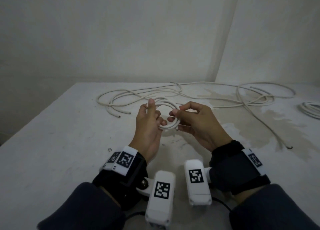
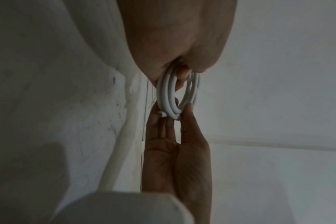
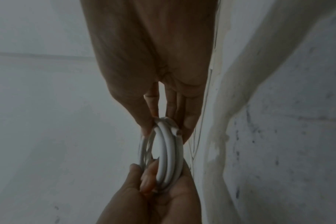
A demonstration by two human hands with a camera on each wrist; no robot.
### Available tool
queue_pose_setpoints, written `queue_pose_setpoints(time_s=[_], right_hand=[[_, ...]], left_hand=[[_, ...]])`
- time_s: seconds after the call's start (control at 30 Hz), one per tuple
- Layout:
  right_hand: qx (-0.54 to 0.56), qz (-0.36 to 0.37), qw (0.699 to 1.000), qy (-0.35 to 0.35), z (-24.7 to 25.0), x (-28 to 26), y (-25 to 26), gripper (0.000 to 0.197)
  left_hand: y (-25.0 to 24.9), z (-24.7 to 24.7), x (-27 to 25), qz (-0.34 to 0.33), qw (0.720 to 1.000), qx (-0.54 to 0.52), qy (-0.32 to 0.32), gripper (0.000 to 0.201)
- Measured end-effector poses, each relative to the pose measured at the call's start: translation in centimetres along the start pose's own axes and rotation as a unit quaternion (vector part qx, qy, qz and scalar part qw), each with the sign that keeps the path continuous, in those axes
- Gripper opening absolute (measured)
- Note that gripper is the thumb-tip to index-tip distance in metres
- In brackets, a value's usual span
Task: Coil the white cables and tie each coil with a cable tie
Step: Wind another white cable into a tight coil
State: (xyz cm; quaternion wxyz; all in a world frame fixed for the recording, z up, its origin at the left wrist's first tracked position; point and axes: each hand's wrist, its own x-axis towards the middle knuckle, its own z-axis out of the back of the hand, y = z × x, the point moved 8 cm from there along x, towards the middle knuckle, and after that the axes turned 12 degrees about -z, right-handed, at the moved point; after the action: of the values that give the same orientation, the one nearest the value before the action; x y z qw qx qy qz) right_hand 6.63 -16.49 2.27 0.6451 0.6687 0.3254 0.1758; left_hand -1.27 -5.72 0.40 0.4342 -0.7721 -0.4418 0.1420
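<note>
We have the small white coil [image 1: 167, 116] up off the worktop [image 1: 60, 134], held between both hands over its middle. It shows several turns of cable stacked close together. Our left hand [image 1: 149, 126] has its fingers curled round the coil's left and lower side, thumb raised along the rim. Our right hand [image 1: 195, 120] pinches the right side, thumb and forefinger closed on the turns where a small white tie [image 2: 162, 114] seems to sit; the right wrist view hints at it, too blurred for us to say whether it is fastened.

Beyond the coil, loose white cables [image 1: 173, 93] sprawl across the far worktop, and another coil [image 1: 310, 110] lies at the right edge.

We judge the risk to be the turns springing apart. The cable looks stiff, so if either grip slackens before the tie is cinched, the coil could fan open. A tie catching only some turns would leave the rest free.
</note>
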Motion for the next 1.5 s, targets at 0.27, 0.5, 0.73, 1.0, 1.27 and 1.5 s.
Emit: queue_pose_setpoints(time_s=[0.27,0.5,0.73,1.0,1.27,1.5], right_hand=[[0.001,0.071,0.993,-0.094,1.8,0.2,1.1,0.02],[-0.072,0.04,0.996,0.022,2.5,-0.1,1.4,0.01],[-0.101,0.015,0.994,0.044,1.5,-0.1,1.0,0.015],[-0.039,-0.017,0.999,0.019,1.4,0.1,0.1,0.019],[-0.05,-0.087,0.995,-0.002,4.0,-0.6,-1.2,0.011],[-0.155,-0.089,0.978,-0.107,12.6,-3.2,0.0,0.011]], left_hand=[[1.5,-0.6,-0.3,0.068,0.995,-0.058,0.046,0.015],[1.2,-2.0,-1.4,0.174,0.962,-0.033,0.21,0.031],[1.0,-2.1,-1.4,0.151,0.963,0.082,0.207,0.019],[0.8,-0.8,-0.3,0.024,0.966,0.2,0.159,0.021],[0.5,1.3,0.0,0.003,0.972,0.216,0.09,0.023],[2.9,-1.8,-0.6,0.011,0.976,0.188,0.105,0.022]])
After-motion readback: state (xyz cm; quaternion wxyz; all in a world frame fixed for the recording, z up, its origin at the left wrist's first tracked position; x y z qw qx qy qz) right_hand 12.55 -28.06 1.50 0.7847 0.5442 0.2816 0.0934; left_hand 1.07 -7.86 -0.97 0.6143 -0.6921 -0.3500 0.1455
